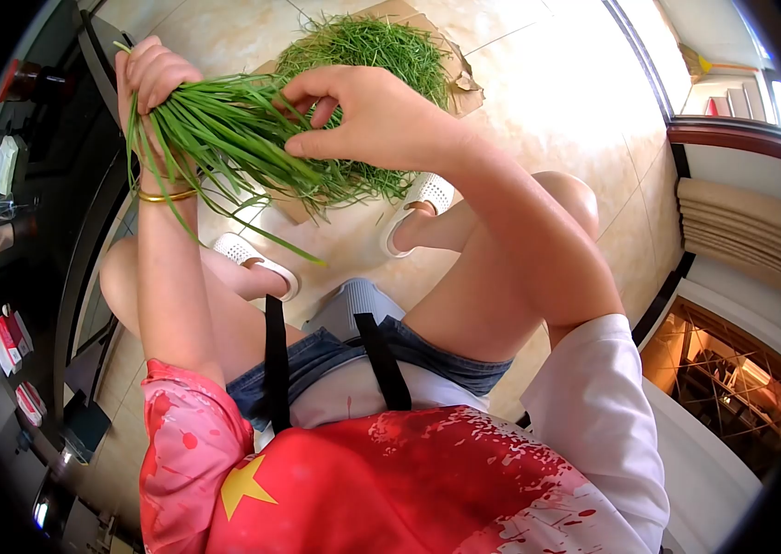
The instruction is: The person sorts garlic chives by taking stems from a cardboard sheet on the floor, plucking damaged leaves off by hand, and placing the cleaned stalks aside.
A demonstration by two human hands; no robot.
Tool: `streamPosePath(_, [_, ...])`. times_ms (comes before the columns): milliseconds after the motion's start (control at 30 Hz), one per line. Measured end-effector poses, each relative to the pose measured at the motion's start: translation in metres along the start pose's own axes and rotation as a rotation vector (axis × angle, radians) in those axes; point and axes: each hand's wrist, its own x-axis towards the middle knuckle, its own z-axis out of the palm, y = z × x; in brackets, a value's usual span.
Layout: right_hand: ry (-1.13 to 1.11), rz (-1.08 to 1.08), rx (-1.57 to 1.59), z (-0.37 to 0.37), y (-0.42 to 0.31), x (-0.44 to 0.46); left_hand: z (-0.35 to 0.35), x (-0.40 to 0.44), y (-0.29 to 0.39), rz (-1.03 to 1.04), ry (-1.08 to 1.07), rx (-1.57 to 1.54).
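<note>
My left hand [155, 88] is closed around one end of a bunch of long green chives [224, 125], held up at the upper left. The loose leaves fan out to the right, and a few hang down past my wrist. My right hand [353, 115] is at the fanned leaves, with its thumb and curled fingers apart and the fingertips touching or close to them. Beneath and behind it, a large heap of chives [367, 55] lies on flattened cardboard [466, 78] on the floor. Part of the heap is hidden by my right hand and the bunch.
My feet in white clogs [429, 192] flank the near edge of the heap. I sit on a grey-blue stool [353, 300]. On the left runs a dark cabinet top [48, 212] holding jars and small packs. A beige tiled floor [556, 102] extends right towards a curtain [737, 222].
</note>
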Motion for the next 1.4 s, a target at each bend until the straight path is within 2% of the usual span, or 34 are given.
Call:
streamPosePath(100, [0.004,0.024,0.054,-0.002,0.002,0.004,-0.003,0.001,-0.002,-0.026,0.000,0.010])
streamPosePath(200, [-0.025,0.171,0.305,-0.022,-0.005,0.005,-0.002,0.001,-0.004,-0.057,0.003,-0.004])
streamPosePath(300, [-0.060,0.162,0.462,-0.026,-0.002,0.002,-0.002,0.001,-0.006,-0.074,0.020,-0.011])
streamPosePath(567, [-0.037,0.155,0.377,-0.023,0.006,0.001,-0.005,0.002,-0.004,-0.073,0.019,-0.001])
streamPosePath(633, [0.153,0.053,0.088,-0.019,0.004,-0.002,-0.007,0.002,-0.002,-0.083,0.009,-0.004])
streamPosePath(667, [0.153,0.052,0.088,-0.016,0.003,-0.001,-0.008,0.002,-0.002,-0.092,-0.002,-0.008])
streamPosePath(733, [0.433,-0.238,-0.080,-0.012,-0.003,-0.001,-0.007,0.002,-0.004,-0.087,0.007,-0.011])
streamPosePath(767, [0.432,-0.239,-0.080,-0.013,-0.009,-0.004,-0.007,0.002,-0.005,-0.080,0.014,-0.014])
streamPosePath(833, [0.218,-0.171,-0.017,-0.017,-0.021,-0.008,-0.009,0.001,-0.002,-0.044,0.040,0.006])
streamPosePath(867, [0.178,-0.208,-0.092,-0.015,-0.017,-0.007,-0.010,0.001,-0.001,-0.012,0.066,0.023])
streamPosePath(1033, [0.115,-0.112,-0.226,-0.006,-0.003,-0.004,-0.011,0.001,-0.004,-0.040,0.042,0.018])
streamPosePath(1133, [0.125,-0.116,-0.137,-0.005,-0.003,-0.002,-0.011,0.000,-0.004,-0.025,0.053,0.012])
streamPosePath(1200, [0.061,0.055,0.008,-0.006,-0.009,-0.003,-0.015,0.001,-0.003,-0.020,0.046,-0.004])
streamPosePath(1400, [0.031,0.018,0.060,-0.005,0.004,0.003,-0.016,-0.002,-0.002,-0.008,0.077,0.009])
